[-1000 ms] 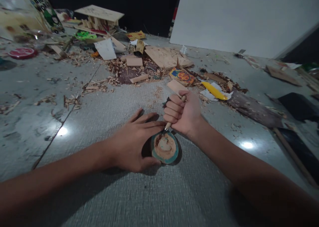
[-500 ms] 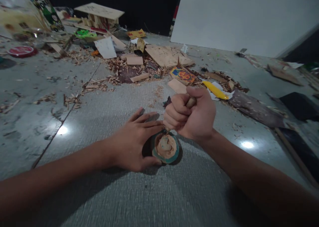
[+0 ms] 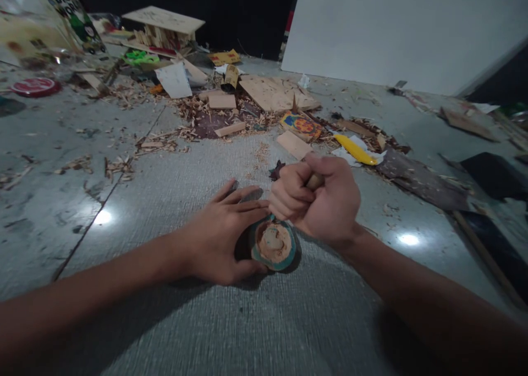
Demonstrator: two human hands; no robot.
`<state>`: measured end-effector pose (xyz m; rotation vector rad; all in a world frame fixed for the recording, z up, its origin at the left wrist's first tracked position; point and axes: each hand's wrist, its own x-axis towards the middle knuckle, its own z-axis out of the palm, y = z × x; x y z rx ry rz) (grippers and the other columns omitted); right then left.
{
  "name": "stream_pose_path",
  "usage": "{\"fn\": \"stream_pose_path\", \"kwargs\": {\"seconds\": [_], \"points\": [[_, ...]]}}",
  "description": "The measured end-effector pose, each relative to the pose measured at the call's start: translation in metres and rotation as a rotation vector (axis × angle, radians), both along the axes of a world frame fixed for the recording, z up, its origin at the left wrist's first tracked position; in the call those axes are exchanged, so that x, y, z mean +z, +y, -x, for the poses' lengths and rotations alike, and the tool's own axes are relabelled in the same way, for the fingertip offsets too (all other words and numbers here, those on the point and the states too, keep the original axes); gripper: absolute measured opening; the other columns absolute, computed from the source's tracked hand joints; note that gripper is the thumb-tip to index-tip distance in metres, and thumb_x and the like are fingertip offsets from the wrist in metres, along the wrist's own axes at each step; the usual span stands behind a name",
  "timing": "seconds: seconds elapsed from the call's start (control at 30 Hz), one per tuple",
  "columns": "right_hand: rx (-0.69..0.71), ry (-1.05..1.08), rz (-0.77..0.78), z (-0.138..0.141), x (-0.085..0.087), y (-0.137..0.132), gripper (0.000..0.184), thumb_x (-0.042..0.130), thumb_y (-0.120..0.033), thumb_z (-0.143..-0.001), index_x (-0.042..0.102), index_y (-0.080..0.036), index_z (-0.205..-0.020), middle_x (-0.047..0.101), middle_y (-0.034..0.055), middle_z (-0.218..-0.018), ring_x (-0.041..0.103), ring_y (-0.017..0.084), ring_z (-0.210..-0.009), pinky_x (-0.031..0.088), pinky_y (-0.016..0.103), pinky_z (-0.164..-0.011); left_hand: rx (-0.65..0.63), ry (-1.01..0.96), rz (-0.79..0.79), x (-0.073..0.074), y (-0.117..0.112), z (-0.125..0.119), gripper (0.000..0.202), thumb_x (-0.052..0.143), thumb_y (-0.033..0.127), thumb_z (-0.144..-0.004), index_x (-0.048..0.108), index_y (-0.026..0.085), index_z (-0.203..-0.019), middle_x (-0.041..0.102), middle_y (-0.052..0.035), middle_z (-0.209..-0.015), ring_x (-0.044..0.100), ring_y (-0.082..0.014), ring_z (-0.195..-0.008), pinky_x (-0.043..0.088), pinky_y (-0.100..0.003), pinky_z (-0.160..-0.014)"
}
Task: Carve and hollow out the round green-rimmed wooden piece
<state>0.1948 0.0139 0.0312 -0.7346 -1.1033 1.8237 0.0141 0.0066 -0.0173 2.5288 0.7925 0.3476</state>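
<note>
A small round wooden piece (image 3: 275, 245) lies on the grey floor, green-blue around its rim, with a rough hollow carved into its pale face. My left hand (image 3: 223, 235) rests flat beside it. The thumb and index finger hold the disc's left side, while the other fingers are spread on the floor. Wrapped in a fist, my right hand (image 3: 315, 200) grips a wooden-handled carving tool (image 3: 315, 181); only the butt of the handle shows above the fist. The lower end points at the disc's upper rim, and its blade is mostly hidden by my fingers.
Wood shavings and offcuts litter the floor ahead, around a flat wooden board (image 3: 276, 92). A yellow object (image 3: 357, 149) lies at right on white paper. Behind stand a small wooden model house (image 3: 165, 26) and a white panel (image 3: 396, 34). A red lid (image 3: 36, 87) sits at left.
My right fist has shifted slightly down and right, tilting with the tool at the disc's upper rim. My left hand and the disc stay practically in place.
</note>
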Motion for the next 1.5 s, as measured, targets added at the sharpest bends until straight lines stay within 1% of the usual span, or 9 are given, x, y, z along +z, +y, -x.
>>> {"fn": "stream_pose_path", "kwargs": {"seconds": [0.23, 0.37, 0.5, 0.6, 0.77, 1.03, 1.13, 1.3, 1.5], "points": [[-0.133, 0.04, 0.05, -0.002, 0.003, -0.005, 0.053, 0.047, -0.049, -0.092, 0.025, -0.024, -0.05, 0.017, -0.0067, -0.041, 0.013, 0.009, -0.038, 0.019, 0.025, -0.039, 0.009, -0.018, 0.002, 0.0, 0.002, 0.0, 0.075, 0.073, 0.058, -0.071, 0.057, 0.022, -0.135, 0.06, -0.0104, -0.14, 0.033, -0.0417, -0.145, 0.01, -0.065, -0.12], [-0.162, 0.016, 0.078, 0.001, 0.002, -0.007, 0.054, 0.047, -0.049, -0.092, 0.024, -0.024, -0.05, 0.018, -0.0061, -0.041, 0.015, 0.009, -0.038, 0.02, 0.026, -0.04, 0.006, -0.016, -0.008, -0.002, 0.003, 0.0, 0.076, 0.073, 0.059, -0.071, 0.058, 0.023, -0.135, 0.056, -0.0101, -0.145, 0.032, -0.0414, -0.145, 0.011, -0.065, -0.12], [-0.195, -0.067, 0.004, 0.006, 0.004, -0.011, 0.056, 0.051, -0.047, -0.089, 0.025, -0.023, -0.045, 0.021, -0.0053, -0.039, 0.018, 0.008, -0.038, 0.019, 0.026, -0.041, 0.012, -0.013, -0.016, -0.003, 0.003, 0.0, 0.077, 0.073, 0.061, -0.07, 0.059, 0.023, -0.135, 0.055, -0.0094, -0.146, 0.032, -0.0408, -0.145, 0.009, -0.065, -0.121], [-0.186, -0.062, -0.049, 0.008, 0.005, -0.013, 0.057, 0.052, -0.046, -0.089, 0.025, -0.022, -0.044, 0.02, -0.0053, -0.04, 0.017, 0.008, -0.038, 0.018, 0.025, -0.041, 0.018, -0.013, -0.013, -0.003, 0.003, 0.0, 0.076, 0.073, 0.061, -0.07, 0.06, 0.023, -0.134, 0.056, -0.0094, -0.145, 0.033, -0.0405, -0.145, 0.008, -0.065, -0.121], [-0.241, -0.036, 0.07, 0.01, 0.004, -0.014, 0.059, 0.051, -0.048, -0.091, 0.021, -0.022, -0.048, 0.019, -0.0056, -0.041, 0.018, 0.008, -0.038, 0.02, 0.025, -0.04, 0.022, -0.036, -0.008, -0.003, 0.002, -0.001, 0.075, 0.074, 0.06, -0.069, 0.06, 0.024, -0.134, 0.057, -0.0095, -0.144, 0.033, -0.0407, -0.145, 0.009, -0.065, -0.121], [-0.196, -0.022, 0.092, 0.009, -0.001, -0.003, 0.061, 0.046, -0.056, -0.091, 0.025, -0.024, -0.044, 0.016, -0.0072, -0.038, 0.013, 0.007, -0.035, 0.015, 0.023, -0.036, 0.014, -0.023, 0.003, -0.001, 0.002, -0.001, 0.074, 0.072, 0.06, -0.071, 0.059, 0.023, -0.134, 0.058, -0.0093, -0.143, 0.033, -0.0405, -0.145, 0.009, -0.065, -0.121], [-0.225, -0.023, 0.123, 0.01, -0.001, 0.001, 0.063, 0.043, -0.059, -0.091, 0.025, -0.023, -0.043, 0.015, -0.0073, -0.037, 0.013, 0.006, -0.033, 0.015, 0.023, -0.036, 0.021, -0.034, -0.001, -0.002, 0.001, -0.001, 0.074, 0.073, 0.059, -0.071, 0.059, 0.024, -0.134, 0.06, -0.0089, -0.141, 0.034, -0.0408, -0.144, 0.01, -0.065, -0.121], [-0.309, 0.071, 0.175, 0.009, -0.003, 0.005, 0.063, 0.031, -0.058, -0.094, 0.021, -0.023, -0.042, 0.013, -0.0068, -0.037, 0.009, 0.006, -0.031, 0.009, 0.023, -0.033, 0.048, -0.028, -0.021, -0.003, 0.0, -0.003, 0.077, 0.073, 0.061, -0.071, 0.057, 0.024, -0.137, 0.06, -0.009, -0.141, 0.035, -0.0396, -0.144, 0.012, -0.061, -0.122], [-0.315, 0.136, 0.369, -0.002, -0.018, 0.019, 0.059, 0.043, -0.06, -0.089, 0.017, -0.025, -0.049, 0.013, -0.0092, -0.039, 0.008, 0.006, -0.032, 0.011, 0.021, -0.03, -0.007, 0.014, -0.031, -0.003, -0.001, -0.001, 0.084, 0.069, 0.068, -0.072, 0.053, 0.023, -0.141, 0.056, -0.009, -0.145, 0.032, -0.0402, -0.145, 0.011, -0.062, -0.122]]}}
